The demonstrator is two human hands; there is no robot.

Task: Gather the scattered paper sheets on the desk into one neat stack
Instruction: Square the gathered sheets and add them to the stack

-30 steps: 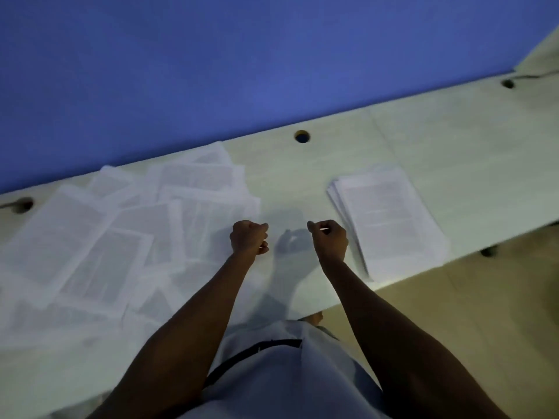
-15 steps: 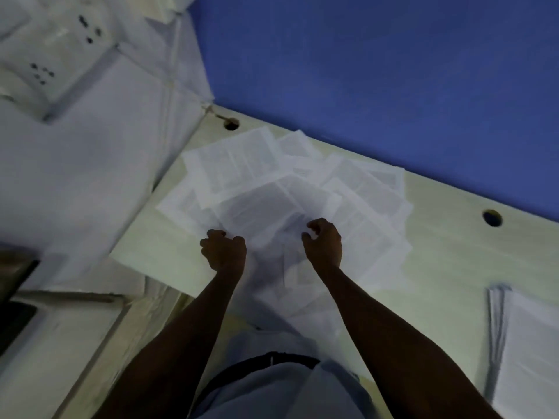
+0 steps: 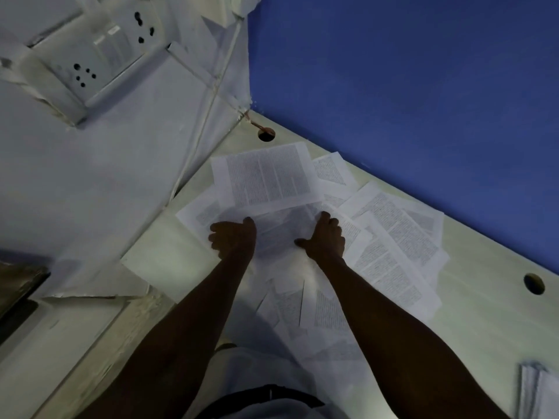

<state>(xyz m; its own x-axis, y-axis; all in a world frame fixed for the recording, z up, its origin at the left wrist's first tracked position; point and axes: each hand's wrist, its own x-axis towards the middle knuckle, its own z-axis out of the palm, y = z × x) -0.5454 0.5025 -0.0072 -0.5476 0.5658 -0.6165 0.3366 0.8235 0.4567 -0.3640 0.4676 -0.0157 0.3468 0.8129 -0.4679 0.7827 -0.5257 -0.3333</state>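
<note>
Several printed paper sheets (image 3: 267, 176) lie scattered and overlapping in the desk's left corner, below the blue wall. My left hand (image 3: 233, 240) sits on the heap's left part with its fingers curled; whether it pinches a sheet is hidden. To its right, my right hand (image 3: 325, 237) rests on the sheets with the thumb spread and the fingertips touching paper. More sheets (image 3: 390, 246) fan out to the right, and others (image 3: 326, 313) lie near the desk's front edge between my forearms. A neat stack (image 3: 541, 391) shows at the lower right edge.
The pale desk (image 3: 484, 313) has cable holes at the back corner (image 3: 266, 135) and at the right (image 3: 534, 284). A white side wall with a socket panel (image 3: 90, 52) borders the desk's left end. A blue wall (image 3: 408, 86) runs behind.
The view has swung left from the neat stack to the scattered heap. Both hands have moved onto the loose sheets, and the right hand has opened from a fist.
</note>
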